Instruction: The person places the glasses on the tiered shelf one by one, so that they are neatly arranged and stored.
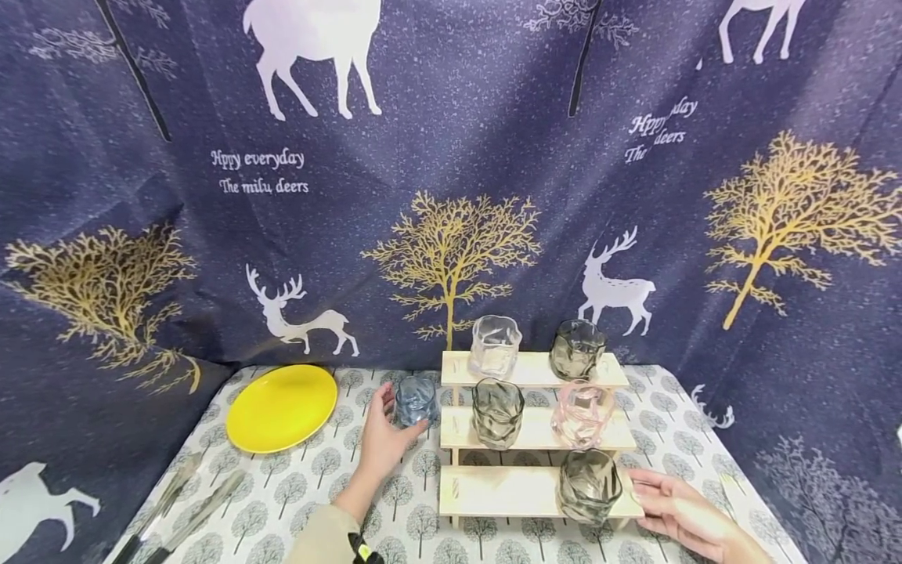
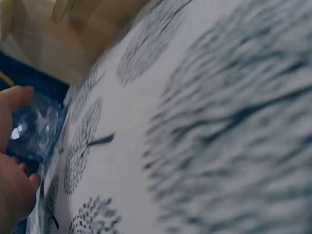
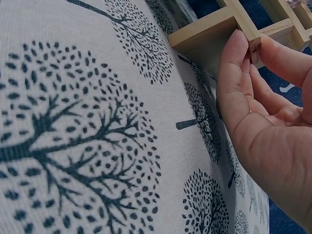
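On the left side of the table my left hand (image 1: 384, 439) holds a blue glass (image 1: 416, 401), thumb across its front and fingers at its far left side. The glass also shows in the left wrist view between thumb and fingers. My right hand (image 1: 680, 509) pinches the right end of the lowest step of a three-step wooden display stand (image 1: 500, 489); the right wrist view has thumb and fingertips on the wood. On the stand's top step are a clear glass (image 1: 495, 348) and a grey glass (image 1: 578, 350). A grey glass (image 1: 497, 413) and a pink glass (image 1: 582, 415) share the middle step. Another grey glass (image 1: 589, 487) is at the bottom right.
A yellow plate (image 1: 282, 409) lies at the back left. Two dark-handled utensils (image 1: 200, 513) are at the front left, their upper parts blurred. A pale fork-like item (image 1: 733, 484) lies right of the stand. A dark blue deer-print cloth (image 1: 451, 117) hangs behind the tree-print tablecloth (image 1: 423, 525).
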{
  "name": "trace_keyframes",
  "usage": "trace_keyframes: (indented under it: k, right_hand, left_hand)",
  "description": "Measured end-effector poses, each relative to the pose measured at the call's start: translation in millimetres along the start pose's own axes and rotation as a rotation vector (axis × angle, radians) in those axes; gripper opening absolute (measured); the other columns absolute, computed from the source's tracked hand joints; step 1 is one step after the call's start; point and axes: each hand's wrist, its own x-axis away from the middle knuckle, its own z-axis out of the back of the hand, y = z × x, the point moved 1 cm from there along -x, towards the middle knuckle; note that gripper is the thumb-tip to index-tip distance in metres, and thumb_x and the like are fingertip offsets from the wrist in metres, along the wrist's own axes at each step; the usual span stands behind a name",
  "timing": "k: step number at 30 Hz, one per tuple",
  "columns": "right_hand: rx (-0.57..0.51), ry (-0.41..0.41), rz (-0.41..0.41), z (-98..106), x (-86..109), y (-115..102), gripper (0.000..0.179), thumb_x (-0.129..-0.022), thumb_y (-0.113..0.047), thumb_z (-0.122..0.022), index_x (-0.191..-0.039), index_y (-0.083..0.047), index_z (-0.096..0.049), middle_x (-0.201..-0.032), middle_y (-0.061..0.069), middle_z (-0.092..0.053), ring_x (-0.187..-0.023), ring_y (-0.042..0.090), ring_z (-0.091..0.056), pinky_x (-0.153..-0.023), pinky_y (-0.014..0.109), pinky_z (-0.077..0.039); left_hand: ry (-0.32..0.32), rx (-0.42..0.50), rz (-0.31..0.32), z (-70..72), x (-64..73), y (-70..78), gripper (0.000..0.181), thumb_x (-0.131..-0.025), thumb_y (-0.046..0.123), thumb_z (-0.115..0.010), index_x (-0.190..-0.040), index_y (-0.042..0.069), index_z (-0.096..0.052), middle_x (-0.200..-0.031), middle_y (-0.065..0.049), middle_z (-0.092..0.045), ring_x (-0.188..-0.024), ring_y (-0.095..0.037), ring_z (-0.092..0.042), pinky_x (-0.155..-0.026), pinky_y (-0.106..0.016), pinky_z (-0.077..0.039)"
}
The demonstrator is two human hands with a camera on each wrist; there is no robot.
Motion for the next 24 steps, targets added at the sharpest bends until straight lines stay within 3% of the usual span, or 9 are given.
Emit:
trace_keyframes:
  k: [3,8,18,24]
  right_hand:
    - [-0.002,-0.003,0.007,-0.1,0.0,0.6,0.05,-0.112,0.001,-0.028,-0.139,-0.024,-0.061,-0.135,0.006,-0.066,-0.121,0.019,-0.064,-0.101,0.031,-0.053]
    - [-0.001,-0.01,-0.003,0.6,-0.6,0.1,0.049,-0.112,0.001,-0.029,-0.14,-0.022,-0.06,-0.137,0.006,-0.065,-0.123,0.02,-0.063,-0.104,0.033,-0.051]
    - [0.001,-0.003,-0.019,0.8,-2.2,-1.4,0.049,-0.112,0.001,-0.029,-0.14,-0.023,-0.061,-0.136,0.006,-0.065,-0.123,0.02,-0.064,-0.104,0.034,-0.051]
    - [0.002,-0.007,-0.02,0.6,-2.2,-0.9,0.05,-0.112,0.001,-0.027,-0.141,-0.022,-0.061,-0.139,0.006,-0.064,-0.125,0.021,-0.062,-0.106,0.036,-0.05]
  left_hand:
    - [-0.069,0.013,0.006,0.3,-10.0,-6.4,0.104,-0.076,0.015,-0.095,-0.158,0.004,-0.032,-0.147,-0.024,-0.048,-0.134,-0.042,-0.05,-0.114,-0.052,-0.041]
    - [-0.135,0.001,0.019,0.7,-19.6,-11.0,0.104,-0.074,0.016,-0.096,-0.158,0.005,-0.035,-0.137,-0.021,-0.055,-0.127,-0.039,-0.055,-0.111,-0.054,-0.045]
    - [-0.148,-0.034,0.028,-0.1,-23.8,-10.1,0.103,-0.072,0.025,-0.099,-0.155,0.008,-0.04,-0.128,-0.013,-0.056,-0.117,-0.031,-0.057,-0.103,-0.049,-0.049]
    - [-0.121,-0.034,0.049,-1.0,-22.3,-8.7,0.1,-0.073,0.031,-0.098,-0.153,0.01,-0.042,-0.128,-0.012,-0.059,-0.111,-0.029,-0.06,-0.096,-0.048,-0.053]
